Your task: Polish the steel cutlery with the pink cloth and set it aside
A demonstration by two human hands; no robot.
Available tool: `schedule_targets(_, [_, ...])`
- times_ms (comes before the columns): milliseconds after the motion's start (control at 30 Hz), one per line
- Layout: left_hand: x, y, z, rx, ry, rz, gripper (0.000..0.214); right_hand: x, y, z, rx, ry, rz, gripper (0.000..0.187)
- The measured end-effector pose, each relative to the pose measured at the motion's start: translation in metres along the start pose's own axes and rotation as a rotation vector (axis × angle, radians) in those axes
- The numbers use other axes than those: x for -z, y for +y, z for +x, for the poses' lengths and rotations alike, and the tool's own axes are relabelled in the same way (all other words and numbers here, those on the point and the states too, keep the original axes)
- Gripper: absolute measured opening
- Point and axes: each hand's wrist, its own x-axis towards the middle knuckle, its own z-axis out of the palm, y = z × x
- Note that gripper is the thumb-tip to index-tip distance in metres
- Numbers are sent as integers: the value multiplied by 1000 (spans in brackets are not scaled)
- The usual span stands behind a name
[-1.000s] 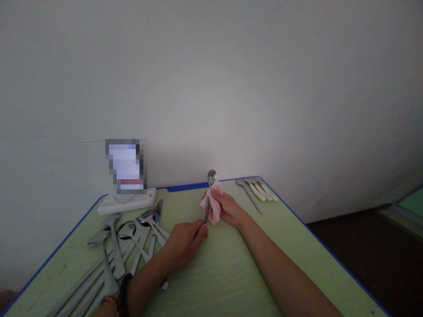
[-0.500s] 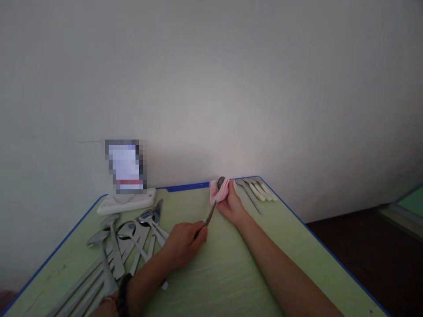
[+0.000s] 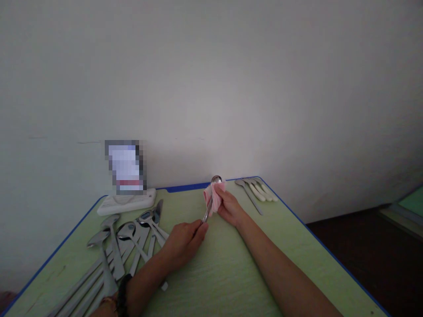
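Observation:
My left hand (image 3: 187, 242) is closed around the lower handle of a metal spoon (image 3: 217, 179), which slants up and away over the table. Wrapped about the spoon's neck, just under its bowl, is a pink cloth (image 3: 214, 198). My right hand (image 3: 230, 207) pinches this cloth against the spoon. The shiny bowl shows above the cloth, while the handle's end is hidden in my left fist. Left of my left hand lies a pile of loose cutlery (image 3: 128, 231), with spoons and at least one knife.
Several utensils with white handles (image 3: 257, 191) and a plain metal spoon (image 3: 249, 198) lie side by side at the far right of the green table (image 3: 224, 273). A blurred-out phone-like screen (image 3: 125, 165) stands in a white holder (image 3: 127, 201) at the back left, against the wall.
The cloth and my right hand have slid down from the spoon's bowl to its neck, slightly left. The spoon has turned, and its bowl now shows bright. My left hand has barely moved.

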Motion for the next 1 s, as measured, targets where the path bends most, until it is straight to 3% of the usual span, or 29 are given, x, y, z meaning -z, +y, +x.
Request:
schedule_targets(233, [-2, 0, 2, 9, -9, 111, 46, 3, 5, 3, 18, 20, -37, 25])
schedule_targets(400, [1, 0, 1, -22, -64, 168, 52, 3, 7, 10, 206, 178, 55, 20])
schedule_targets(500, [1, 0, 0, -37, -57, 169, 54, 2, 6, 11, 255, 193, 83, 20])
schedule_targets(733, [1, 3, -1, -37, -56, 134, 60, 0, 2, 6, 176, 102, 77, 26])
schedule_targets(833, [1, 2, -2, -54, -43, 86, 49, -2, 1, 3, 128, 77, 15, 26])
schedule_targets(1000, [0, -1, -1, 0, 22, -172, 32, -1, -2, -3, -2, -36, -108, 25])
